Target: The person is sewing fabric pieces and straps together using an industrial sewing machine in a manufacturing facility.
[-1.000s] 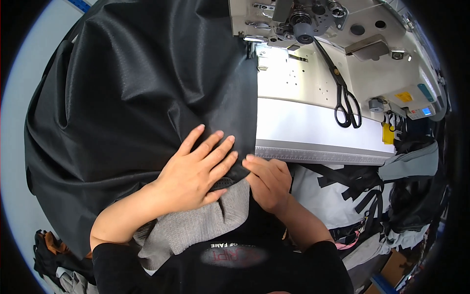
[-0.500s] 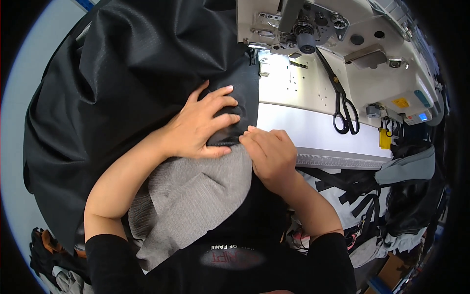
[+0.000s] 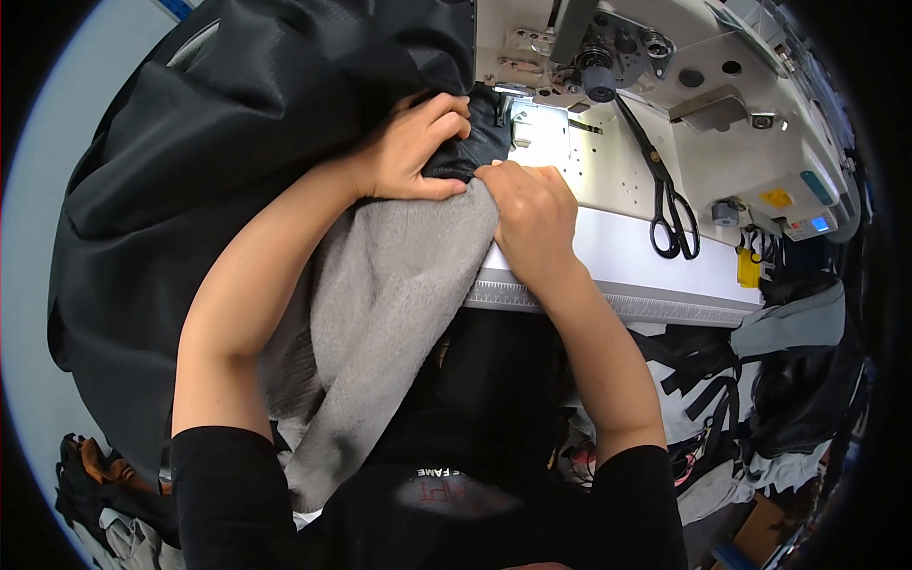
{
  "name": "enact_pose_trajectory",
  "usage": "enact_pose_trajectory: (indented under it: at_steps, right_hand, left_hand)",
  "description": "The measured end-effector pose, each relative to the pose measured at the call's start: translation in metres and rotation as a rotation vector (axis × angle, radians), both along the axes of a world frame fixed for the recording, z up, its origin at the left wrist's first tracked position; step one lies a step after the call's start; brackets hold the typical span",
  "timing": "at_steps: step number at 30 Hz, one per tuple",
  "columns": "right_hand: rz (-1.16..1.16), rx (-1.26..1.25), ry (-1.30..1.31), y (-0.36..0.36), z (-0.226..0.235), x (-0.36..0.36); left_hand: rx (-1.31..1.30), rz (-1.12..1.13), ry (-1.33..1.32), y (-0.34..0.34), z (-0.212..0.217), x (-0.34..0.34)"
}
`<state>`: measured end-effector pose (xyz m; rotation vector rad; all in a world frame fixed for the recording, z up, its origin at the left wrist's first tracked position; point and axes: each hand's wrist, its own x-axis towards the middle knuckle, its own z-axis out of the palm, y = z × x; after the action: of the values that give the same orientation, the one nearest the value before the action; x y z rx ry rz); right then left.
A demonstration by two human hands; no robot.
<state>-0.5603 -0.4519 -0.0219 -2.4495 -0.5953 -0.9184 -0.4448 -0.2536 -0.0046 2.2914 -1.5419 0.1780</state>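
A large sheet of shiny black fabric (image 3: pixel 237 114) with a grey fleece-like side (image 3: pixel 389 266) drapes from the sewing machine (image 3: pixel 617 57) down toward my lap. My left hand (image 3: pixel 413 147) rests palm down on the black side, close to the presser foot area. Its fingers are bent, with the thumb held apart from them along the fold where the grey begins. My right hand (image 3: pixel 532 214) pinches the fabric's right edge just below that fold; its fingertips are partly hidden. The black edge runs up under the machine head.
Black scissors (image 3: pixel 668 204) lie on the machine bed, right of my hands. A ruler strip (image 3: pixel 646 309) lines the white table's front edge. Dark and grey cloth pieces (image 3: pixel 788 332) are heaped at the right. More cloth (image 3: pixel 123 513) lies at the lower left.
Both hands have moved up toward the machine, and the fabric has shifted and bunched with them. My left fingers have bent from a flatter spread. More of the ruler edge shows.
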Motion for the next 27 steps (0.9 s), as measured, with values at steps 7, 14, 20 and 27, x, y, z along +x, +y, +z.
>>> enact_pose_trajectory:
  at_steps: [7,14,20,27]
  right_hand:
    - [0.123,0.048,-0.024,0.011,-0.01,-0.07]
    - [0.307,0.271,-0.092,0.047,-0.02,-0.129]
    - [0.286,0.619,-0.084,0.053,0.021,-0.116]
    - [0.105,0.313,0.114,0.032,-0.027,-0.167]
  left_hand:
    - [0.216,0.518,-0.316,0.012,0.017,-0.133]
    - [0.187,0.871,-0.223,0.13,-0.011,-0.148]
    - [0.063,0.691,0.176,0.193,0.007,-0.021]
    - [0.086,0.856,0.037,0.124,0.119,-0.088]
